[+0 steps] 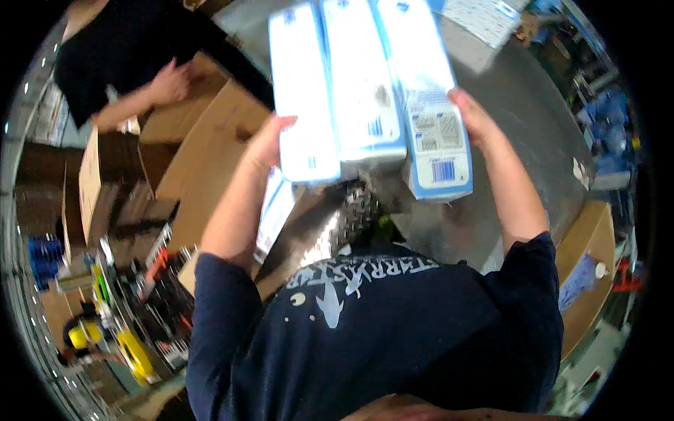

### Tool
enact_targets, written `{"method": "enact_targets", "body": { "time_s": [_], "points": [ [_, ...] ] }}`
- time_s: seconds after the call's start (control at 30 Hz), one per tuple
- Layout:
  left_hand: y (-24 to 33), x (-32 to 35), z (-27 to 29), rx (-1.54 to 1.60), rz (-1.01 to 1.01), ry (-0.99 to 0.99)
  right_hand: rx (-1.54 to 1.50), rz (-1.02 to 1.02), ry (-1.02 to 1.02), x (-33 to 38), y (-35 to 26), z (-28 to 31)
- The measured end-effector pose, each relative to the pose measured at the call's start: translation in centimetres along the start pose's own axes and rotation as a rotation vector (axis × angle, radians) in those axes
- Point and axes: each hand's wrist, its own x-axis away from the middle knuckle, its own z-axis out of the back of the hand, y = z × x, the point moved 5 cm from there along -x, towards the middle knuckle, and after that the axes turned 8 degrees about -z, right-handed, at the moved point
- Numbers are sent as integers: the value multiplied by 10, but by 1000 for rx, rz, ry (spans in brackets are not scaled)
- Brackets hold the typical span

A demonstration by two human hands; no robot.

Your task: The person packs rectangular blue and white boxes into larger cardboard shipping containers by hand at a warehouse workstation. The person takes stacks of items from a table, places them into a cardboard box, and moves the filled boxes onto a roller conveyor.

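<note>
You hold three long blue-and-white packages side by side, pressed together between your palms and raised over the grey surface (533, 133). Your left hand (269, 140) is clamped flat against the outer side of the left package (303, 98), and your right hand (474, 116) presses the outer side of the right package (428, 105), with the middle package (361, 84) squeezed between them. To your left stands an open cardboard box (203, 161); your forearm and the packages cover most of its inside, so you cannot tell what it holds beyond a pale blue-and-white item (275, 207) showing at its edge. Behind it another person's hand (170, 83) rests on a second cardboard box (175, 119), its contents out of sight. The tops of the packages are cut off by the upper edge and blurred. More blue-and-white packs (484, 21) lie at the far end of the surface, partly cut off.
</note>
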Motion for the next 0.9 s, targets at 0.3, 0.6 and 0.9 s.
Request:
{"method": "enact_targets", "body": {
  "time_s": [0.3,0.6,0.9],
  "points": [
    [212,193,152,-409,-321,-3,304,225,-712,100,-2,-231],
    [-12,237,138,-2041,-192,162,749,197,-228,31,54,-217],
    [-32,266,191,-1672,-141,312,1013,-267,-553,55,156,-252]
  ]
}}
